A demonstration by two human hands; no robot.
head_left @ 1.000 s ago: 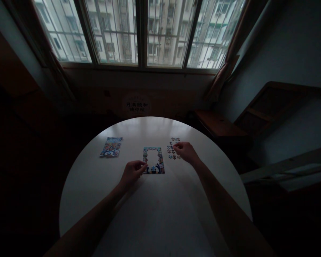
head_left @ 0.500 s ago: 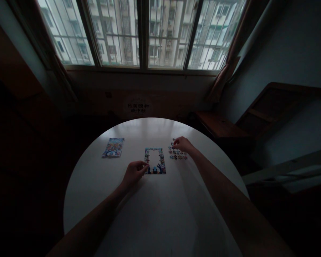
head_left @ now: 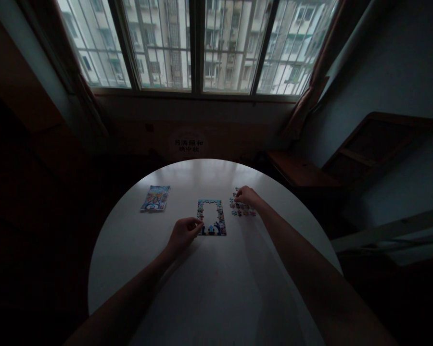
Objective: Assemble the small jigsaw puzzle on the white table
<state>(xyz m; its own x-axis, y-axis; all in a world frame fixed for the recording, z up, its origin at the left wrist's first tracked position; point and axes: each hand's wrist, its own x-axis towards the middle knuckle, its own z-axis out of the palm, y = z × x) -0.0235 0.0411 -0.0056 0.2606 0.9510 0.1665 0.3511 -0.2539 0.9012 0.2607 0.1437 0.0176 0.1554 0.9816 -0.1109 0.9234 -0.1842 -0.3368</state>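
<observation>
A jigsaw puzzle frame (head_left: 211,217), with its border joined and its middle bare, lies on a round white table (head_left: 209,288). My left hand (head_left: 182,234) rests at the frame's lower left corner, fingers curled with the fingertips touching its edge. My right hand (head_left: 248,195) reaches over a scatter of several loose puzzle pieces (head_left: 242,208) to the right of the frame, fingers pinched together at the pile's far left. Whether it holds a piece is hidden in the dim light.
A colourful printed card (head_left: 155,198) lies at the table's left. Beyond the table stand a dark low wall and a barred window (head_left: 198,43). Dark wooden furniture (head_left: 303,170) stands close to the table's right edge.
My right hand has moved a little away from me, from the near side of the loose pieces to their far left. The left hand stays at the frame's corner. The view shifted slightly.
</observation>
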